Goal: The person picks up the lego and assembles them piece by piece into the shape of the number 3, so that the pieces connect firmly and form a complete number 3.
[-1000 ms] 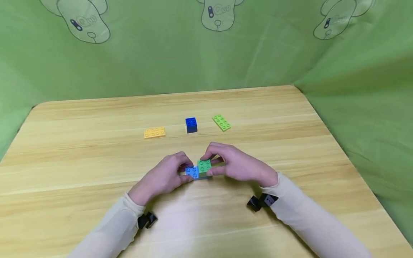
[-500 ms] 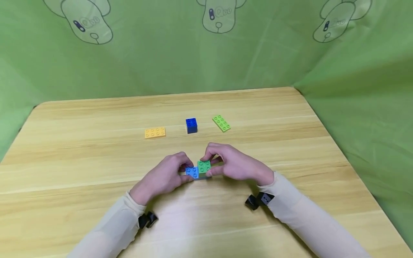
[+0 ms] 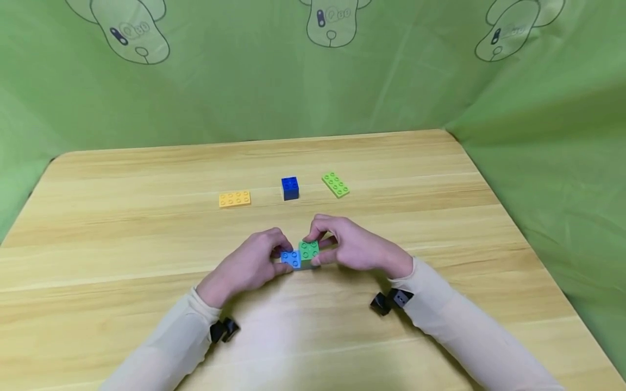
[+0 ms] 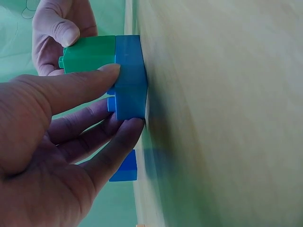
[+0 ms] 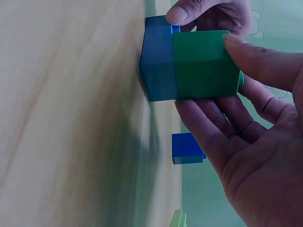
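Note:
A light blue brick point(image 3: 291, 259) lies on the table near its middle, with a green square brick point(image 3: 309, 250) seated on its right half. My left hand point(image 3: 251, 262) pinches the blue brick's left end between thumb and fingers. From the right, my right hand point(image 3: 361, 245) holds the green brick, thumb on its near side and fingers behind. In the left wrist view the blue brick point(image 4: 130, 78) stands flush against the green one point(image 4: 92, 54). The right wrist view shows the green brick point(image 5: 206, 66) with the right thumb at its upper edge.
Behind the hands lie a thin orange plate brick point(image 3: 235, 199), a dark blue square brick point(image 3: 290, 188) and a thin lime green plate brick point(image 3: 335, 184). A green cloth point(image 3: 244, 98) hangs past the wooden table's point(image 3: 122, 228) far edge.
Both hands keep their hold on the joined bricks, almost unmoved. The right wrist has shifted slightly left and in. The other bricks stay where they were.

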Demonstrator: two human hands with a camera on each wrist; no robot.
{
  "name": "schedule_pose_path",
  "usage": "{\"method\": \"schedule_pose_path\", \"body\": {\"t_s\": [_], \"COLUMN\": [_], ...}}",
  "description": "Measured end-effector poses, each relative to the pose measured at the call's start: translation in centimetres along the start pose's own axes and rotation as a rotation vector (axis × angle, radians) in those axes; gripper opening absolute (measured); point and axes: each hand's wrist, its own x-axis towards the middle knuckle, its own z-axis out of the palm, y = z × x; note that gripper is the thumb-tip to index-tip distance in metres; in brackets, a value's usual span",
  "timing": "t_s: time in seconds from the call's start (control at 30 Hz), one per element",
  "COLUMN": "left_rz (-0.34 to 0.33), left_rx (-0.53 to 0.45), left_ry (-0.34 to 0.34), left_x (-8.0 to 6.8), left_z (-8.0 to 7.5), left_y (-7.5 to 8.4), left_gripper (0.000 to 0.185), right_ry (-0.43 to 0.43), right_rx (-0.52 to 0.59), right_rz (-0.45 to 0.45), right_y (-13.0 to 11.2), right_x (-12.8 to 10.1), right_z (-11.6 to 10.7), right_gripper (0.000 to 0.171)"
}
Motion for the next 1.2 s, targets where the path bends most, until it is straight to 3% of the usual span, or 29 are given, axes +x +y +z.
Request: {"method": "schedule_pose_path", "body": {"t_s": [0.33, 0.87, 1.2], "left_rz": [-0.011, -0.01, -0.093], "left_rx": [-0.012, -0.03, -0.212], "left_ry": [-0.005, -0.023, -0.01], "left_x": [-0.1, -0.1, -0.6], "left_z": [0.4, -0.2, -1.6], "left_y": [-0.1, 0.0, -0.8], "left_gripper": [0.024, 0.029, 0.033], "right_ry": [-0.012, -0.04, -0.036], "right_rx": [0.052, 0.045, 0.027], "right_rz": [0.015, 0.052, 0.054], "right_y": [0.3, 0.1, 0.1], "right_x": [-0.3, -0.1, 0.0], "right_z": [0.2, 0.0, -0.1], "right_gripper": [0.026, 0.027, 0.028]}}
